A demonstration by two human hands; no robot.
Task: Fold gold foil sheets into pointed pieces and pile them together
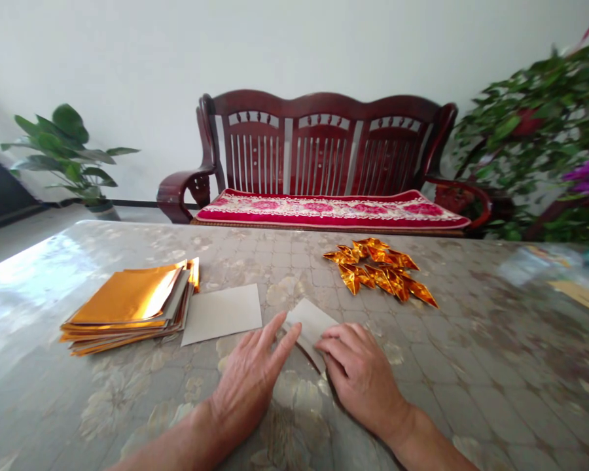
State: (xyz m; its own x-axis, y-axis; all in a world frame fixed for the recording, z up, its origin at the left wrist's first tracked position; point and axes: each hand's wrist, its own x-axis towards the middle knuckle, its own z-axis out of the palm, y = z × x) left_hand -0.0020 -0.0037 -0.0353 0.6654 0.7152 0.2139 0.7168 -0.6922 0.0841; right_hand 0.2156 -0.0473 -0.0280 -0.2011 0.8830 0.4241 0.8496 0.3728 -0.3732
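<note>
Between my two hands lies a sheet of paper point(308, 318), its pale grey side up and its near edge partly lifted or folded. My left hand point(249, 369) has its fingers stretched out, with the fingertips at the paper's left corner. The fingers of my right hand point(362, 373) are closed at the paper's right edge; the thumb is mostly hidden. To the left, another flat sheet point(223, 315) shows its pale side next to a stack of shiny gold foil paper point(127, 297). Farther off to the right sits a group of several folded gold foil pieces point(390, 275).
A clear patterned cover lies over the table point(142, 399). Plastic bags point(540, 265) rest at the far right. Beyond the table stands a dark red wooden bench point(319, 157) with a red patterned cushion, between a potted plant point(73, 157) and leafy greenery point(530, 144).
</note>
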